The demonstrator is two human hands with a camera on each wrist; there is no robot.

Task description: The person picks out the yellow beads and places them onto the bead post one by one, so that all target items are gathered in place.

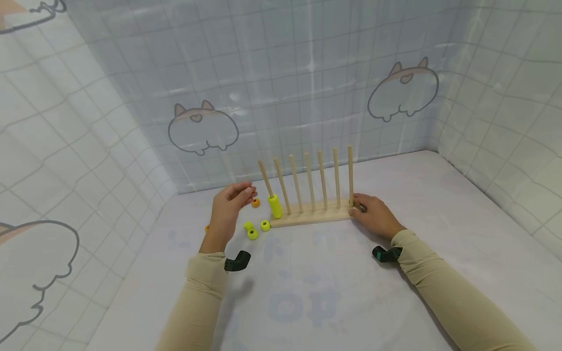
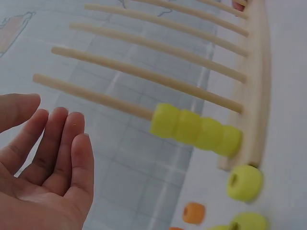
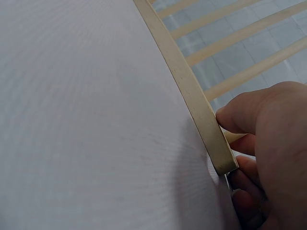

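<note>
A wooden rack (image 1: 313, 215) carries a row of several upright pegs. Yellow beads (image 2: 189, 125) are stacked at the foot of its leftmost peg (image 1: 266, 179); the other pegs are bare. My left hand (image 1: 226, 209) hovers just left of that peg, and in the left wrist view its fingers are loosely bent with nothing between them. At the rack's right end, my right hand (image 1: 374, 214) grips the base, its thumb (image 3: 237, 112) against the near side and some fingers hidden behind.
Loose yellow beads (image 1: 265, 225) lie by the rack's left end. An orange bead (image 1: 255, 203) sits behind them, and another (image 1: 207, 227) is partly covered by my left wrist. A tile-patterned curtain (image 1: 281, 97) stands behind the pale tabletop (image 1: 307, 273).
</note>
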